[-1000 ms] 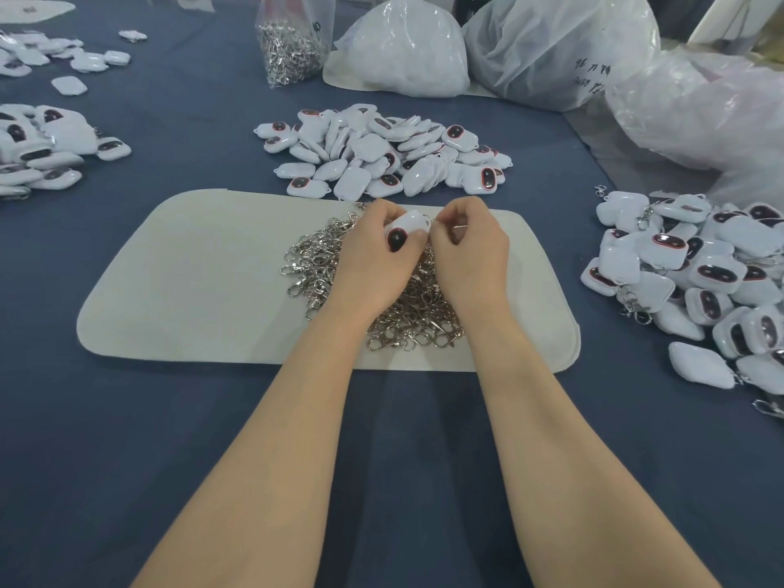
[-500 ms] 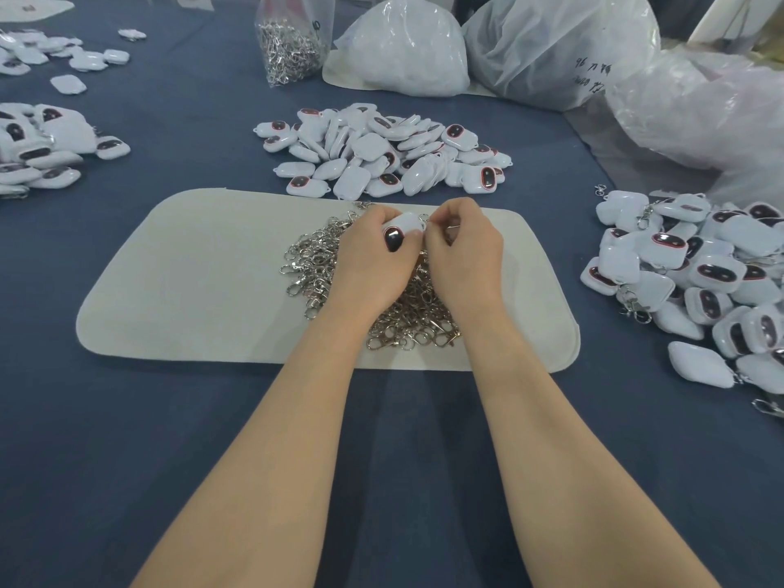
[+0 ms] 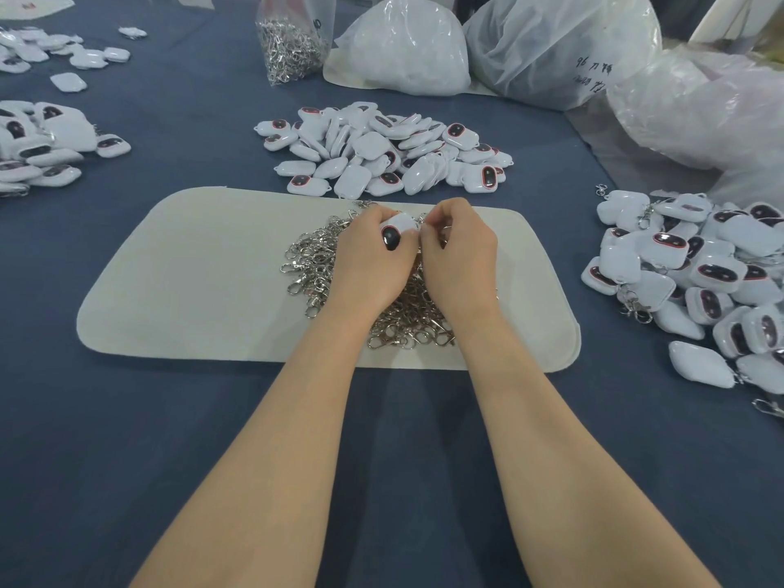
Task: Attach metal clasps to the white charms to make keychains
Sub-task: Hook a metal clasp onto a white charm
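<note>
Centrally on the blue surface [image 3: 127, 418]: far-edge plastic bags [image 3: 560, 48], one with unreadable handwriting; cream mat [image 3: 191, 290] carrying loose clasps [image 3: 314, 261]; above them, left hand [image 3: 369, 265] grips a white charm [image 3: 401, 224], right hand [image 3: 460, 256] pinching its edge with curled fingers [image 3: 437, 218].

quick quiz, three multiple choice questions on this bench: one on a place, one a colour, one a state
1. Where does the loose clasp pile lie? A on the cream mat; B in a tray; C on a chair.
2. What colour is the table cloth? A red; B dark blue; C green.
3. What is the left hand doing? A lying flat; B gripping a white charm; C lifting a bag.
Answers: 1 A, the clasps heap on the mat. 2 B, blue shows all round the mat. 3 B, its fingers curl round the charm while the right hand pinches its edge.
</note>
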The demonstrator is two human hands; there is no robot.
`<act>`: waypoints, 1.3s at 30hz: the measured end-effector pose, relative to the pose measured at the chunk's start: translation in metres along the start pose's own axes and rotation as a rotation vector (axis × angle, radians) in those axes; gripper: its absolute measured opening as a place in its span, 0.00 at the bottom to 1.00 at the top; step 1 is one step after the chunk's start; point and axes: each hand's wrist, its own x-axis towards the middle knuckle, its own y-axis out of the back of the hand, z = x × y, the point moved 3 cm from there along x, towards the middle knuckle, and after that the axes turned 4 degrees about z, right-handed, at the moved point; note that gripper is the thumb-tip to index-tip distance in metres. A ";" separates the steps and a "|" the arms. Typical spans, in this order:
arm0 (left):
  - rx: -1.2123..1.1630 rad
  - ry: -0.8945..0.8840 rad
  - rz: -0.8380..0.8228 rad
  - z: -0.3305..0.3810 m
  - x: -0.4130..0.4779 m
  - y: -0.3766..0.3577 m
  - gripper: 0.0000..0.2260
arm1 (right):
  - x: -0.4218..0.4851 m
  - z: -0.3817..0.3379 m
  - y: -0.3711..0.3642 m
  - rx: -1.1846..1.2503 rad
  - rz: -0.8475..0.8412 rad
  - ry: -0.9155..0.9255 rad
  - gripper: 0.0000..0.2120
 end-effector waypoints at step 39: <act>-0.784 0.435 -0.075 -0.003 0.001 0.001 0.04 | -0.004 -0.007 0.006 0.171 0.076 0.062 0.04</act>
